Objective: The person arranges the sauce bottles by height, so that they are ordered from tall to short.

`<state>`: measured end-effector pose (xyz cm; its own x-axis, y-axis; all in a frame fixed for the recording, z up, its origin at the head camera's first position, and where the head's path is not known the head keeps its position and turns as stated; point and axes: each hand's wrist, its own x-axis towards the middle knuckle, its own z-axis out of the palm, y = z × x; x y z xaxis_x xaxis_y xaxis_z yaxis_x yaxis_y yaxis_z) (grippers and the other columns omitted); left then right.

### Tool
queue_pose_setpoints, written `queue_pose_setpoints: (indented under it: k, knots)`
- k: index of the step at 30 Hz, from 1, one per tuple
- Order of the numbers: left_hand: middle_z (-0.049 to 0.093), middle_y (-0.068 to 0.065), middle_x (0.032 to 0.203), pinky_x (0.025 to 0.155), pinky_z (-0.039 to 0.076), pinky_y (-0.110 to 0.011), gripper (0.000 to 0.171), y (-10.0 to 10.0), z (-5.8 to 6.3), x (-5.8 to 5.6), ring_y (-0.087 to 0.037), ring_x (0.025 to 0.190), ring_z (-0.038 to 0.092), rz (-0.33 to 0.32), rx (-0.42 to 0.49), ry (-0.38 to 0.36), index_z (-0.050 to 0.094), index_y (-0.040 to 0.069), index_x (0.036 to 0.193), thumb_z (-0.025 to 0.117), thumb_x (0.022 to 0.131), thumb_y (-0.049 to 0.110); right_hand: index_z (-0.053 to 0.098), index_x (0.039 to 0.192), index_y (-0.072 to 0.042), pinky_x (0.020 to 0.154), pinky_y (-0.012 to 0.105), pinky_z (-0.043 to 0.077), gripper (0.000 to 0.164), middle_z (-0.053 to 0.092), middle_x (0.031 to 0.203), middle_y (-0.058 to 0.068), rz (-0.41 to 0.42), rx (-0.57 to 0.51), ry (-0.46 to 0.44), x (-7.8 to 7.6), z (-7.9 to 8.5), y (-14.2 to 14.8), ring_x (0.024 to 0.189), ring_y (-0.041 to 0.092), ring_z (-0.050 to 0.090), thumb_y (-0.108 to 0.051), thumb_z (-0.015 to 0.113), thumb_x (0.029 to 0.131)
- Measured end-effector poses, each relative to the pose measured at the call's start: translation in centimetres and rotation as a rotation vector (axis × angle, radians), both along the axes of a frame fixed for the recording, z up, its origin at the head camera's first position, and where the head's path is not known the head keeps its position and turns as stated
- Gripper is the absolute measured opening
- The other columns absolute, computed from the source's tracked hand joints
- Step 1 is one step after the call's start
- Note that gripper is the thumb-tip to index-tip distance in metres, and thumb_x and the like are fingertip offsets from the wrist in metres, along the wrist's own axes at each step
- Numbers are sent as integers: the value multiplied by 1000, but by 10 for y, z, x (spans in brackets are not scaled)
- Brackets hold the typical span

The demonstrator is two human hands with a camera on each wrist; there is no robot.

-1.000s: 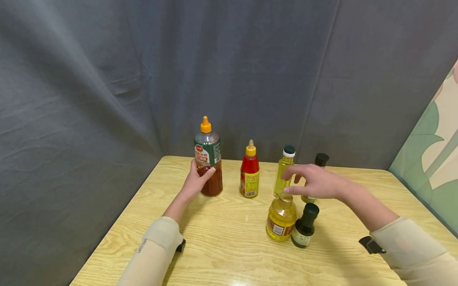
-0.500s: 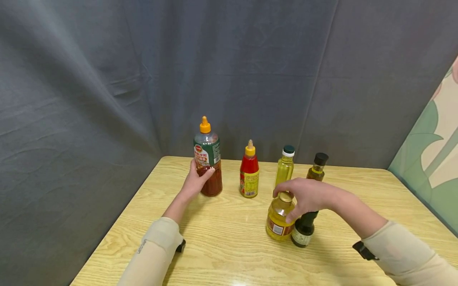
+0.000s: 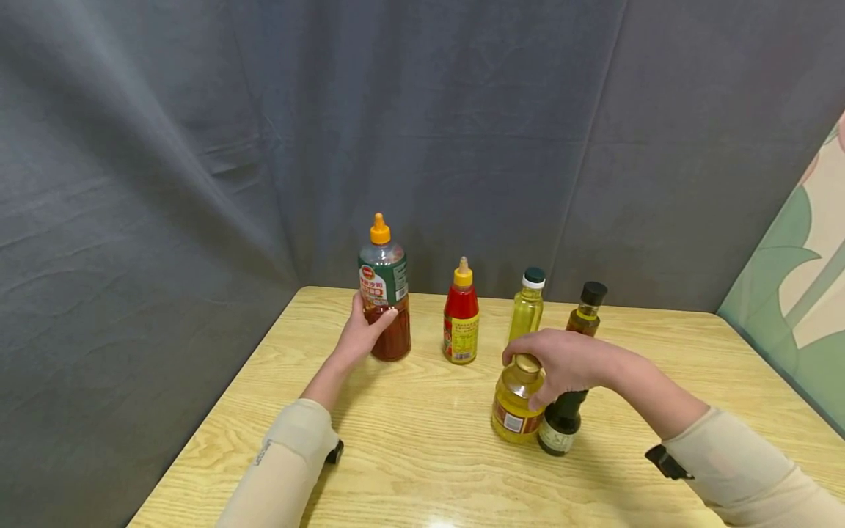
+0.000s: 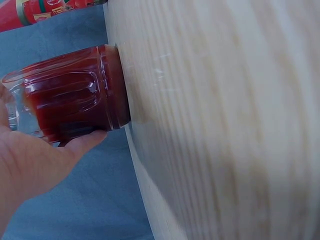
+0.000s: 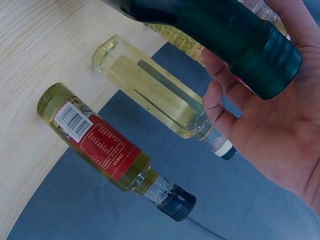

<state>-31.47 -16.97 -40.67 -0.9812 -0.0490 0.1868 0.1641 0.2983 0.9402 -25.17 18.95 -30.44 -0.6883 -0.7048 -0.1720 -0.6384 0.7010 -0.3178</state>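
My left hand (image 3: 359, 339) grips a large squeeze bottle of red sauce (image 3: 384, 268) with an orange nozzle cap, upright at the back left. Its thumb lies along the lower side of that sauce bottle (image 4: 75, 95) in the left wrist view. On the right, my right hand (image 3: 571, 361) curls over the neck of a round bottle of yellow oil (image 3: 517, 414) with a gold cap. A dark green-black bottle (image 3: 558, 431) stands right beside the oil, partly under the palm. That dark bottle (image 5: 235, 45) hides much of the right hand's hold in the right wrist view.
A smaller red sauce bottle (image 3: 461, 319) with a yellow cap stands between the hands. Behind the right hand are a slim oil bottle (image 3: 526, 309) with a green cap and a black-capped bottle (image 3: 584, 319). A grey curtain (image 3: 422, 147) hangs behind the wooden table (image 3: 409, 455).
My right hand has come down from above the round oil bottle and closed around its neck, uncovering the black-capped bottle's neck. The left hand has stayed on the sauce bottle.
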Motion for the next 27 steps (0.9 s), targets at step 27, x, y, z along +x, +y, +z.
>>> queue_pose_setpoints:
  k: [27]
  knots:
    - [38,-15,155,117,28,-55,83,1,1,-1,-36,143,37,7,-3,-7,15,19,159,68,98,39,62,122,-15,86,41,53,57,64,115,-3,-36,-42,-123,-13,8,3,106,20,62,-14,91,73]
